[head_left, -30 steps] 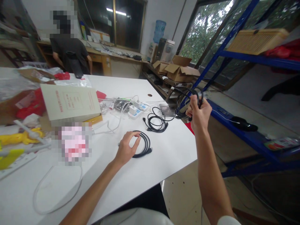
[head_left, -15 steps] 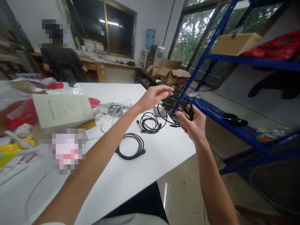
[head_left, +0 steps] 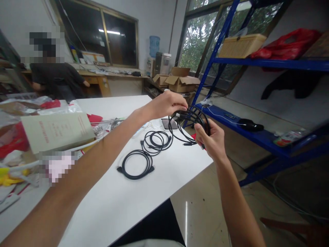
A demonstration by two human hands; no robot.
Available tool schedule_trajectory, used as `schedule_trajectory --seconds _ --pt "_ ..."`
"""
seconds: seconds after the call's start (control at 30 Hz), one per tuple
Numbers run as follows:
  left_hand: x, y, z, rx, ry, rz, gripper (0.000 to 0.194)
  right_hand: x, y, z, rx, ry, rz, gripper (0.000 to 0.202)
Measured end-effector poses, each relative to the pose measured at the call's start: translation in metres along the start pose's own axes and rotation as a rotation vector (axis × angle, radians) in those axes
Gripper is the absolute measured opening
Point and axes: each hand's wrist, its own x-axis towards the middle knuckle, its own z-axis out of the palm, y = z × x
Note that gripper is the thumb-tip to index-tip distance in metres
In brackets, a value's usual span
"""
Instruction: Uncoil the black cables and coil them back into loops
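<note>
A coiled black cable (head_left: 191, 118) is up in the air over the table's right corner, several loops bunched together. My right hand (head_left: 212, 137) grips the coil at its right side, thumb across the loops. At the upper left edge of the same coil, the fingers of my left hand (head_left: 171, 103) pinch a strand. One cable end with a dark plug (head_left: 189, 144) hangs below the loops. On the white table lie two more looped black cables: a near coil (head_left: 137, 164) with plugs at both sides, and a farther one (head_left: 157, 140) touching it.
A flat dark phone-like object (head_left: 170, 124) rests behind the held coil. A pale carton (head_left: 56, 132), plastic bags and loose wires crowd the table's left side. A blue shelf rack (head_left: 257, 133) stands at right. Someone in dark clothing (head_left: 58, 79) sits far left.
My left hand's fingers have come down from above the coil and closed on a strand. The right hand keeps its hold. The camera view has shifted slightly right.
</note>
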Motion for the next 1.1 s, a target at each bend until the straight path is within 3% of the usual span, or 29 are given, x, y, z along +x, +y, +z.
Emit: schedule_trajectory --seconds 0.13,0.33,0.6,0.77,0.9,1.1 --pt "-0.001 -0.009 -0.003 0.251 0.059 0.039 0.019 0.001 0.003 -0.007 -0.074 0.046 -0.044 0.045" --pt "-0.005 -0.042 -0.003 0.378 0.191 -0.059 0.02 -0.001 0.015 -0.023 -0.081 0.138 -0.009 0.049" --pt "-0.008 -0.098 0.001 0.203 0.484 -0.254 0.017 -0.017 0.015 -0.053 -0.084 0.278 -0.013 0.048" --pt "-0.027 -0.128 0.018 0.0 0.6 -0.416 0.018 -0.023 0.009 -0.07 -0.1 0.454 -0.089 0.047" --pt "-0.053 -0.152 0.032 0.039 0.584 -0.507 0.013 -0.026 0.005 -0.08 -0.073 0.545 -0.12 0.046" --pt "-0.102 -0.168 0.054 0.105 0.46 -0.574 0.014 -0.035 0.006 -0.081 -0.061 0.51 -0.075 0.045"
